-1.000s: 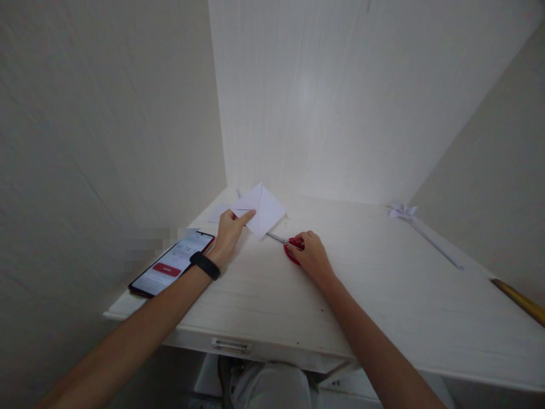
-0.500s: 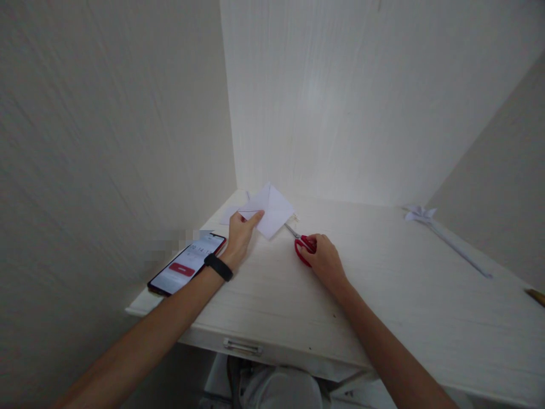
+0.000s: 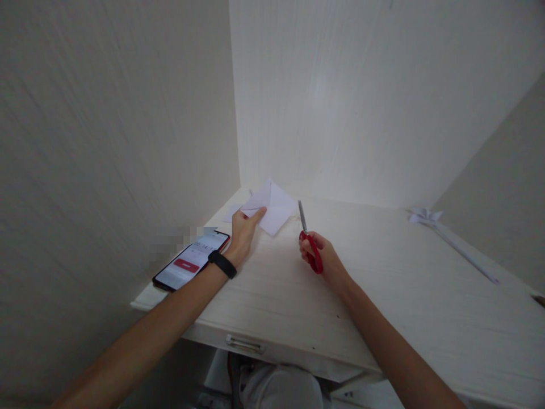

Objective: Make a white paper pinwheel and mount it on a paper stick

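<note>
Nearer to us than the phone (image 3: 187, 264) and to its right, a drawer handle (image 3: 244, 343) sits on the front of the white desk (image 3: 276, 301), above a pale rounded shape (image 3: 281, 386) too dim for us to name. Farther right of the phone, dark specks (image 3: 338, 316) dot the desktop. The phone lies face up, its screen lit with a red button, and our left forearm passes over its right side; a black wristband (image 3: 222, 264) circles our wrist just beside it. Well to the right of the phone, our right hand (image 3: 319, 253) is closed around the red handles of the scissors (image 3: 312, 245), whose blades look to be together and point away from us. Just beyond the phone and to its right, our left hand (image 3: 244, 233) pinches the paper square (image 3: 276, 207) narrowly, thumb on top. A dark line runs by that thumb; we cannot tell whether the scissors' tip touches the square's right corner. Beyond the phone, a second paper (image 3: 232, 213) is partly hidden behind our hand. Far across from the phone, toward the right back corner, we see a paper pinwheel (image 3: 426, 216) on a thin stick (image 3: 464, 254), before the pale back wall (image 3: 319, 102).
</note>
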Demonstrator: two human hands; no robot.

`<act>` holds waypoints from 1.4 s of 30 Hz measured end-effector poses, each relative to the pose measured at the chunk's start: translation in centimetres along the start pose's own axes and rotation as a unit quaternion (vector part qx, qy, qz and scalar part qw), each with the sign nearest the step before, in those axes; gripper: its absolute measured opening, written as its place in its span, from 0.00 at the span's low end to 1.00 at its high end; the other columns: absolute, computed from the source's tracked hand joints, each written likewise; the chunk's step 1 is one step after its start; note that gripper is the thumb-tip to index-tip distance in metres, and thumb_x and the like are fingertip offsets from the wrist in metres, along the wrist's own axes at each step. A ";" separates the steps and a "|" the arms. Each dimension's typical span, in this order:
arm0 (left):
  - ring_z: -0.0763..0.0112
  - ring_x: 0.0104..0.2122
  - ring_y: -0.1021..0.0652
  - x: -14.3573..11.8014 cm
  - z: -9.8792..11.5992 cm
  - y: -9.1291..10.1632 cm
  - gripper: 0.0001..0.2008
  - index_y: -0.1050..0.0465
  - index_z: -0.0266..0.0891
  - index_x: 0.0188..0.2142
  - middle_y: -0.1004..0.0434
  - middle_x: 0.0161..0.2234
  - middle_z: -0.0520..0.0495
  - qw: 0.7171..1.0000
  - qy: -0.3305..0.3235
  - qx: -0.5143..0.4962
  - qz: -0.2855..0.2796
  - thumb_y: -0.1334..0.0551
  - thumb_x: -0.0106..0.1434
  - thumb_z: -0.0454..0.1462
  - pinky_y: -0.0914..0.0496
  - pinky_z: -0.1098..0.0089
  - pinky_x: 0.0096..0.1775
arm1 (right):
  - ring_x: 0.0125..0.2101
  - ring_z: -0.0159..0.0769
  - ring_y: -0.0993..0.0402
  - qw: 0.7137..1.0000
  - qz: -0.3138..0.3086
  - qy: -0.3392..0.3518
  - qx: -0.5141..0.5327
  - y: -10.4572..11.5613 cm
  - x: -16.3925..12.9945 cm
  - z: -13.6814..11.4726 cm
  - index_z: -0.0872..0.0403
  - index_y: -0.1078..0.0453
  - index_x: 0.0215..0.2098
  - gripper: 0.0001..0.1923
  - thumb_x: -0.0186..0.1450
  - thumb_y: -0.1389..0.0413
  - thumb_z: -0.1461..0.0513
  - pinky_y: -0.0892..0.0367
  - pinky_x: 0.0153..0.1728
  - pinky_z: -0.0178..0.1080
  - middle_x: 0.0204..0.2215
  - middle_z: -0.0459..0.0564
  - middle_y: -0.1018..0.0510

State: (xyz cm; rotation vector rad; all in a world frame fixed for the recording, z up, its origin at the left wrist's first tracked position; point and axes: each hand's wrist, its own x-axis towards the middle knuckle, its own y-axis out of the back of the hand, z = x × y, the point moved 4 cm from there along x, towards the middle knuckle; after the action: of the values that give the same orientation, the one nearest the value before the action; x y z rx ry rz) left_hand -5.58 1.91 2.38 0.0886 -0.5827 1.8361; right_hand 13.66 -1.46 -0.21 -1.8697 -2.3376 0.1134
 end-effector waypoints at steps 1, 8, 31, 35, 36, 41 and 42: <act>0.67 0.33 0.23 0.0 0.0 -0.1 0.17 0.23 0.33 0.34 0.20 0.35 0.44 1.000 0.006 0.000 -0.001 0.30 0.46 0.42 0.31 0.69 0.37 | 0.18 0.22 0.44 0.999 -0.028 0.000 -0.020 -0.5 -0.2 0.1 0.53 0.39 0.29 0.20 0.48 0.36 0.52 0.47 0.19 0.29 0.21 0.38 0.36; 0.68 0.33 0.23 -0.4 0.1 -0.8 0.16 0.23 0.33 0.33 0.20 0.34 0.45 0.999 0.022 -0.036 -0.028 0.30 0.48 0.42 0.31 0.70 0.37 | 0.21 0.26 0.44 0.982 -0.114 0.063 -0.135 -2.1 -1.2 0.4 0.51 0.43 0.31 0.20 0.61 0.50 0.44 0.43 0.22 0.32 0.23 0.40 0.39; 0.65 0.40 0.23 -1.1 1.1 -1.8 0.14 0.23 0.36 0.33 0.20 0.36 0.45 0.990 0.027 -0.116 -0.069 0.30 0.48 0.41 0.31 0.67 0.45 | 0.12 0.24 0.41 0.982 -0.042 -0.002 -0.185 -1.6 -0.9 0.2 0.52 0.42 0.27 0.19 0.54 0.41 0.48 0.47 0.12 0.29 0.15 0.37 0.35; 0.66 0.40 0.23 -1.1 1.1 -1.8 0.14 0.23 0.36 0.34 0.20 0.37 0.46 0.988 0.024 -0.135 -0.077 0.30 0.48 0.41 0.31 0.67 0.45 | 0.12 0.24 0.42 0.983 -0.036 -0.008 -0.180 -1.4 -0.7 0.4 0.52 0.42 0.26 0.21 0.53 0.40 0.47 0.48 0.12 0.29 0.15 0.37 0.35; 0.66 0.40 0.23 -1.1 1.1 -1.8 0.14 0.23 0.36 0.34 0.20 0.37 0.46 0.988 0.025 -0.135 -0.078 0.30 0.48 0.40 0.31 0.67 0.45 | 0.12 0.24 0.42 0.984 -0.036 -0.008 -0.177 -1.4 -0.6 0.5 0.52 0.42 0.26 0.21 0.52 0.40 0.47 0.47 0.12 0.29 0.15 0.37 0.35; 0.68 0.39 0.23 -1.2 1.0 -1.8 0.13 0.23 0.35 0.34 0.20 0.38 0.45 0.986 0.037 -0.134 -0.087 0.30 0.49 0.39 0.31 0.69 0.45 | 0.12 0.24 0.40 0.983 -0.031 -0.004 -0.181 -1.3 -0.6 0.6 0.52 0.41 0.27 0.21 0.54 0.42 0.45 0.47 0.12 0.29 0.16 0.38 0.34; 0.68 0.39 0.23 -1.2 0.9 -1.9 0.12 0.23 0.35 0.34 0.20 0.38 0.45 0.986 0.041 -0.135 -0.092 0.31 0.49 0.39 0.31 0.69 0.45 | 0.12 0.24 0.40 0.983 -0.030 -0.005 -0.182 -1.3 -0.7 0.5 0.52 0.41 0.27 0.21 0.54 0.42 0.45 0.47 0.12 0.29 0.16 0.38 0.34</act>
State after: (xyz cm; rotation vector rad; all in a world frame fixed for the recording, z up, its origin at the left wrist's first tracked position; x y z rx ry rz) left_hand -3.65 0.85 3.43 -0.1110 -0.7354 1.5597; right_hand 12.45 -2.41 -0.57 -1.9455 -2.5566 -0.3348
